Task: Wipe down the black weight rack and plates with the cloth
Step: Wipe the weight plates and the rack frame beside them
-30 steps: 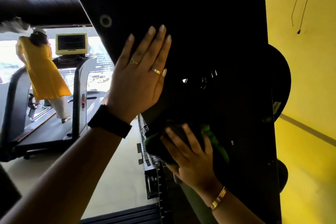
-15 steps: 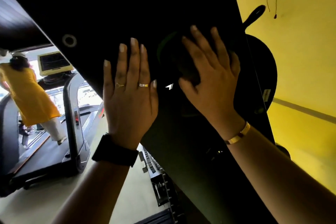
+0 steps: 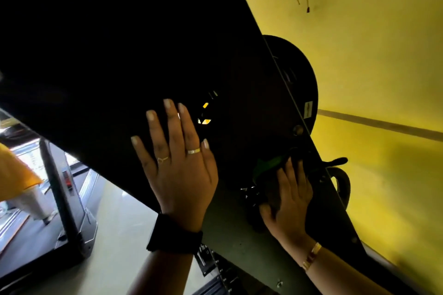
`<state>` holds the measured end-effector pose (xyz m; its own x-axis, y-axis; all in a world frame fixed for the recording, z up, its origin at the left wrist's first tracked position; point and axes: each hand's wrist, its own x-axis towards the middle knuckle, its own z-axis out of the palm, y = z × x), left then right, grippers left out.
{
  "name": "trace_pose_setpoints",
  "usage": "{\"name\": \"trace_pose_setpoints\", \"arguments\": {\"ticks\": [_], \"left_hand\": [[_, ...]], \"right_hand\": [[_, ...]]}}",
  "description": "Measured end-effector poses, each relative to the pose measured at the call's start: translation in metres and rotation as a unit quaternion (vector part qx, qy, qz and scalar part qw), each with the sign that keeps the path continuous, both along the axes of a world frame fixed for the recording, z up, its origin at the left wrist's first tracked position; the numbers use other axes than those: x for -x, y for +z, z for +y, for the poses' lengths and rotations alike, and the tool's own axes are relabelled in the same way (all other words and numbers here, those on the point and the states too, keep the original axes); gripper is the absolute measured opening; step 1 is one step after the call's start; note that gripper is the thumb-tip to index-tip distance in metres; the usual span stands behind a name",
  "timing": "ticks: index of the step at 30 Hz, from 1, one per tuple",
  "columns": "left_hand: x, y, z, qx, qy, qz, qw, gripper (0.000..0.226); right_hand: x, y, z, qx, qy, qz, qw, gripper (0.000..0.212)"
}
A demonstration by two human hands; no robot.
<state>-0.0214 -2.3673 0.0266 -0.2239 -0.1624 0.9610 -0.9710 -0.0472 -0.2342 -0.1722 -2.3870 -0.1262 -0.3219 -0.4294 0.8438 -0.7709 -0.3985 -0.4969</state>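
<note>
Dropping from mid-panel, right hand (image 3: 288, 199) presses cloth (image 3: 268, 163) flat on lower rack (image 3: 119, 55); left hand (image 3: 178, 167) braces, fingers straight; coverage advancing.

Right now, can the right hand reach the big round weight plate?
Probably yes, the rim: the right hand presses the cloth just below the weight plate, though the rack panel hides most of it.

**One head view, close on the rack**

You have one view only: a wide-angle camera on your head, facing the black weight rack (image 3: 107, 43) from so close that its dark face fills most of the picture on a slant. Your left hand (image 3: 178, 170) and right hand (image 3: 291, 199) reach it from the lower edge. A yellow wall (image 3: 371, 79) shows right of the rack, and a treadmill (image 3: 64, 199) shows lower left of it.
</note>
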Motion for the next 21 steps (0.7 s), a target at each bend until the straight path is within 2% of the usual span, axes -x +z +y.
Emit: {"name": "trace_pose_setpoints", "arguments": {"ticks": [5, 10, 13, 17, 21], "left_hand": [[0.005, -0.013, -0.006, -0.005, 0.021, -0.019, 1.000, 0.063], [0.008, -0.016, -0.005, -0.013, 0.030, -0.019, 0.999, 0.063], [0.008, -0.017, -0.006, -0.018, 0.040, -0.018, 0.999, 0.062], [0.009, -0.020, -0.007, -0.018, 0.046, -0.012, 0.999, 0.061], [0.014, -0.022, -0.006, -0.019, 0.045, 0.001, 0.999, 0.064]], "right_hand": [[0.002, 0.064, -0.006, 0.031, -0.006, -0.023, 0.999, 0.069], [0.012, 0.173, -0.015, 0.092, -0.026, 0.052, 0.994, 0.065], [0.012, 0.208, -0.016, 0.135, -0.027, 0.060, 0.989, 0.060], [0.007, 0.192, -0.019, 0.145, -0.016, 0.012, 0.989, 0.052], [0.001, 0.132, -0.019, 0.117, -0.019, -0.017, 0.993, 0.050]]}}
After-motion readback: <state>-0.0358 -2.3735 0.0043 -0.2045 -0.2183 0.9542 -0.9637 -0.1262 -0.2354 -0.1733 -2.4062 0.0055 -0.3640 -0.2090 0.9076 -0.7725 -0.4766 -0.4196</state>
